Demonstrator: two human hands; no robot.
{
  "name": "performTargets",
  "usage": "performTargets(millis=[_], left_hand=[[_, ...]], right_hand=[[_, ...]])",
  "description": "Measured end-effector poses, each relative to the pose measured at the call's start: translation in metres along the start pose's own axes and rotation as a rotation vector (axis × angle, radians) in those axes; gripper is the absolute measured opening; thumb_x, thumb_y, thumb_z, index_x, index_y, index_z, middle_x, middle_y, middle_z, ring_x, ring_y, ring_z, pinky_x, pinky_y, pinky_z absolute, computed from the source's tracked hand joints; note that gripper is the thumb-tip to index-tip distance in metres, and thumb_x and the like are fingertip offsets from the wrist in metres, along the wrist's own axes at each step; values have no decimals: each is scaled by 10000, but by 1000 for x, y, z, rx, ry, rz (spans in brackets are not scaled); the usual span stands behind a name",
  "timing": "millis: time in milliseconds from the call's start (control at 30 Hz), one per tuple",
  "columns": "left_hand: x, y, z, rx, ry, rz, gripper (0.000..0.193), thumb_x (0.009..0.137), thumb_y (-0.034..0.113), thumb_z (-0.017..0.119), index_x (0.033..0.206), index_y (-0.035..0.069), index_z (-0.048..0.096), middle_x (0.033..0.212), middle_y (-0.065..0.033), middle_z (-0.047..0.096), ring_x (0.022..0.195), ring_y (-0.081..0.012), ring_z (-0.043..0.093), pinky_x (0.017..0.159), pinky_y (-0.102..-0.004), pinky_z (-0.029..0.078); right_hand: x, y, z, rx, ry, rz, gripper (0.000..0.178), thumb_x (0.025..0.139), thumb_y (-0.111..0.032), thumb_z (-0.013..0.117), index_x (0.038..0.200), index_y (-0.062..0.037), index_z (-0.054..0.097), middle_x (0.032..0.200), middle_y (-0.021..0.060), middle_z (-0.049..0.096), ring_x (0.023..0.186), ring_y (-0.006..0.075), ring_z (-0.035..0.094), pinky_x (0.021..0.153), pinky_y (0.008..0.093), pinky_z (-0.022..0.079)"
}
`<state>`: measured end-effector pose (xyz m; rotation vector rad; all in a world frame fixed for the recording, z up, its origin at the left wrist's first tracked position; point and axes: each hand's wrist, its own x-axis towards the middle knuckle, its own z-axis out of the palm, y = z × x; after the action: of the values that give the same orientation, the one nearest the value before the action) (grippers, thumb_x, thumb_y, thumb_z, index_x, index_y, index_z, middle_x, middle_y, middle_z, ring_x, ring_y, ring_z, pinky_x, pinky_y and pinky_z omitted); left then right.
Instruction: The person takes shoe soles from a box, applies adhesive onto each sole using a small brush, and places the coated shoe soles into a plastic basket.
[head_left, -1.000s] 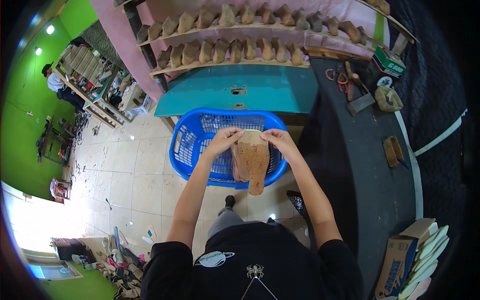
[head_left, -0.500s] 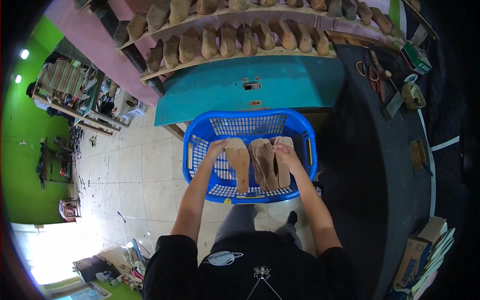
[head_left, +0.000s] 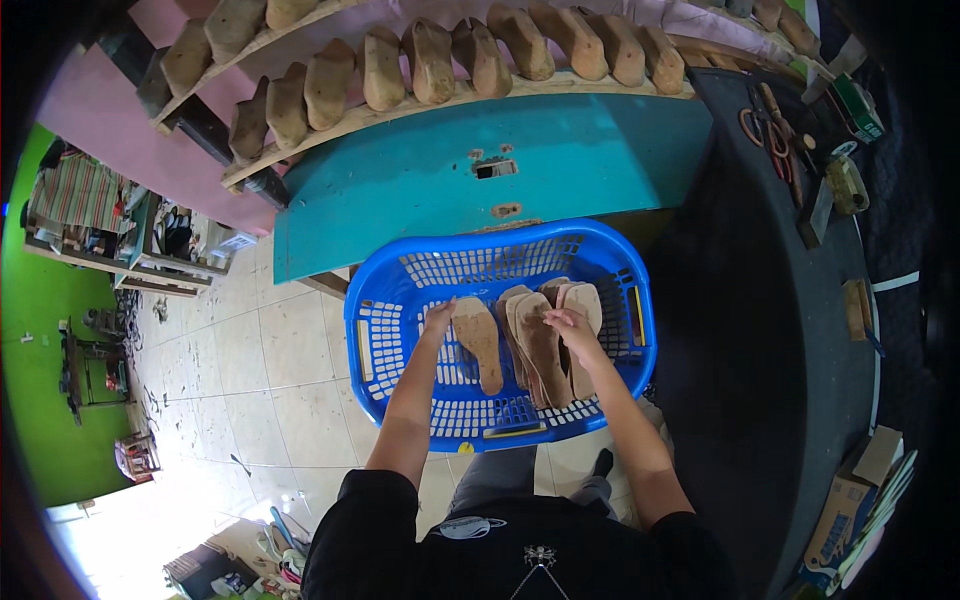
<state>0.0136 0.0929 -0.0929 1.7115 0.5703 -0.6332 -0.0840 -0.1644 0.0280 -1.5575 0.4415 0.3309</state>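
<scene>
Head view: left hand (head_left: 438, 318) edge-pinches one insole (head_left: 478, 345), likely steadying it; right hand (head_left: 574, 332), fingers bunched, touches insole stack (head_left: 540, 355), grip unclear.

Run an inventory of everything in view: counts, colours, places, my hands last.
Basket: one, blue, centre
Lone sole piece: one, brown, left of centre in basket
Overlapping sole pieces: several, brown and tan, basket's right half
Shoe lasts: over a dozen, brown, on shelves
Shelves: at least two, pale wood, top
Table: one, teal, beyond basket
Bench: one, black, right
Hand tools: several, mixed colours, bench's far end
Box: one, green and white, upper right
Cardboard box: one, brown and blue, lower right
Flat pieces: several, pale, beside cardboard box
Striped cloth: one, multicoloured, upper left
Floor tiles: many, pale, left
Shirt: one, black, bottom
Left hand: one, bare, at lone sole piece
Right hand: one, bare, at overlapping pieces
</scene>
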Motion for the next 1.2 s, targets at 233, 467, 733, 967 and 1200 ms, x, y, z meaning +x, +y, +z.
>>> performTargets(millis=[233,467,733,967,1200], left_hand=[[59,-44,-7,-67,-135,100,447,782,441,557,1080,108,563,999,-5,579,824,-176,527,745,-348,361],[46,-25,15,749,144,-31,585,774,535,466,1224,163,445,1275,-182,351,1164,-279,335,913,-462,265],[-16,27,-1,683,123,122,540,768,427,498,1254,218,391,1313,-196,221,1186,-399,252,951,-454,280],[-91,93,46,675,20,679,398,764,334,536,1109,136,524,1158,-188,416,1086,-358,387,897,-426,325],[-219,158,179,505,-374,1122,301,749,239,583,1011,94,559,1081,-173,461,1022,-328,448,868,-402,353]], right_hand=[[5,-14,13,-23,10,77,263,833,-175,514,1048,-25,530,1020,60,558,974,142,517,813,235,364],[10,2,4,-17,-15,-22,266,829,-207,519,1031,-36,538,1008,50,562,957,133,519,797,229,361],[-30,-39,9,68,60,104,219,824,-99,515,998,30,544,967,83,572,936,147,524,837,247,385],[-64,-43,-23,71,122,-15,249,823,-245,514,1036,-123,560,891,-30,571,648,38,419,541,209,330],[-147,-61,-108,203,340,-5,230,806,-185,530,987,-48,570,847,-16,567,730,49,473,639,182,362]])
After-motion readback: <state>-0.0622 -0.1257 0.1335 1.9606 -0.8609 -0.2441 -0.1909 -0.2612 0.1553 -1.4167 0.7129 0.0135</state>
